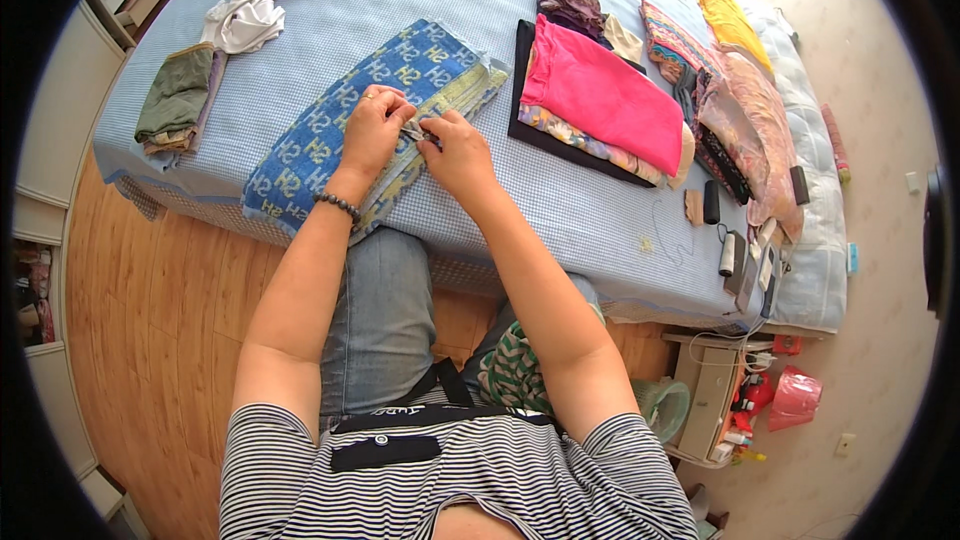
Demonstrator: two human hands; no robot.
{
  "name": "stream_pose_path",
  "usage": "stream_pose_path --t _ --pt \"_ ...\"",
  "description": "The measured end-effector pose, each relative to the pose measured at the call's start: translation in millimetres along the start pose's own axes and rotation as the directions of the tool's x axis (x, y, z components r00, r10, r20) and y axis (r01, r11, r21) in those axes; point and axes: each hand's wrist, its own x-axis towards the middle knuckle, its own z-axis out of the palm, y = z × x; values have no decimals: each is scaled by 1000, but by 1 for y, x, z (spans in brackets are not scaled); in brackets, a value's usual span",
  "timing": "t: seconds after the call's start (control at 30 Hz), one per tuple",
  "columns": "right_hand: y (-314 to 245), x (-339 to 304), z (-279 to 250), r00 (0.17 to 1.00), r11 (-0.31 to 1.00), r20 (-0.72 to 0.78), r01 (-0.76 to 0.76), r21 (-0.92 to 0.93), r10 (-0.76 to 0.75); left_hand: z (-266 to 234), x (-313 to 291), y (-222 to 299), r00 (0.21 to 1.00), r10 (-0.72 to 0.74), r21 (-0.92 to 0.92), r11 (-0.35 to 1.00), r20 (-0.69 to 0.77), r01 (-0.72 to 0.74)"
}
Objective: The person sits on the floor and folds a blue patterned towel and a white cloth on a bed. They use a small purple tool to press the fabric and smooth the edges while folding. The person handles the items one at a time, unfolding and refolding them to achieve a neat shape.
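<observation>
Your two hands are close together over the folded blue cloth (320, 145), which lies slantwise on the bed (560, 230) near its front edge, a yellowish border along its right side. Left hand (375, 130): fingers curled in, tips pinched on a small greyish item (413, 131). Right hand (458, 150): thumb and index finger pinched on that same item from the other side. Too small to tell what the item is; it sits above the cloth's border. Dark bead bracelet (338, 205) on your left wrist, ring (369, 95) on a left finger.

Left on the bed: a folded olive cloth (175, 95) on top of a small pile, with a crumpled white garment (245, 20) just beyond it. Right of your hands, well apart: a bright pink folded garment (605, 90) over a floral cloth (590, 145) and a black cloth (520, 105). Farther right, a yellow cloth (735, 25) and more heaped fabrics; small dark objects near the bed's right corner. You sit facing the bed, jeans (375, 325) at its edge, wood floor (160, 340) below.
</observation>
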Motion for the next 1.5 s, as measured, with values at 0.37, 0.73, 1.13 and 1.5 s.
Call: stream_pose_path --t 0.37,0.73,1.13,1.5 --pt "6 3 4 999 997 -14 -35 73 36 -2 2 -2 1000 -13 -45 999 -8 13" --pt "0 -43 -44 794 -55 531 -541 839 296 17 -56 50 995 -32 -532 843 97 79" --pt "6 -111 -72 773 -114 440 -439 891 458 46 -105 89 993 111 -303 948 32 -96" --pt "195 -200 -243 743 818 -399 -574 36 538 -97 -65 -31 982 102 712 701 -159 42"
